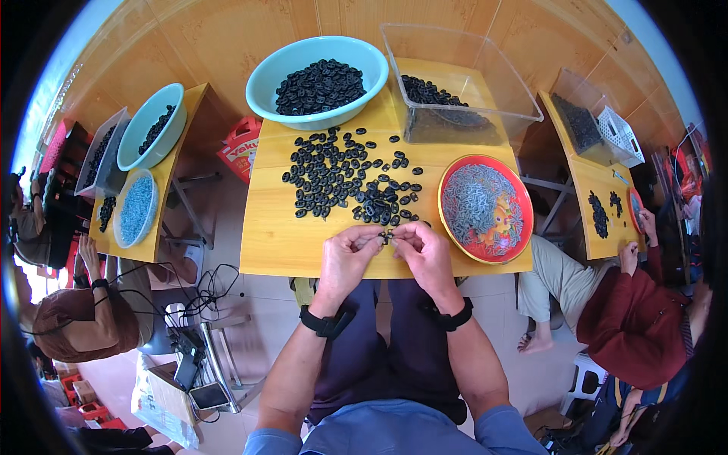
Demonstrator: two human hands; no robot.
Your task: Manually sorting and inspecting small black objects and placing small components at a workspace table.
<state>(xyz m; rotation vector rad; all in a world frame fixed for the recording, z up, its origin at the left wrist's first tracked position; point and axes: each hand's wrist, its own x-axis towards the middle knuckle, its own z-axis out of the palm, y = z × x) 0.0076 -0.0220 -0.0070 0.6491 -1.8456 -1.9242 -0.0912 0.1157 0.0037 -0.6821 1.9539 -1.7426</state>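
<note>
1. Work surface: a yellow wooden counter (280, 243) stands directly in front of the seated person.
2. Left hand (347, 254): positioned at the near edge of the counter, fingers curled inward, thumb and fingertips pinched on a small black part (385, 238). A black wrist strap sits on the forearm behind it.
3. Right hand (426, 254): positioned just beside the left hand, fingers curled, fingertips meeting the same small black part from the other side. A black wrist strap is fitted here as well.
4. Held item: the small black part sits between the two sets of fingertips, just above the counter's near edge. Its exact shape is too small to tell.
5. Loose stock: a scattered pile of black oval rings (345, 182) lies on the counter just beyond the hands, its nearest pieces close to the fingertips.
6. Red tray (522, 205): round, located to the right of the hands, filled with small grey metal pieces (474, 201).
7. Teal bowl (262, 83): at the far edge of the counter, left of centre, holding more black rings.
8. Clear plastic bin (493, 76): at the far right of the counter, touching the bowl's side, partly filled with black rings.
9. Surroundings: similar counters stand at left and right, with other people seated at them. The person at right wears a dark red top (633, 326).
</note>
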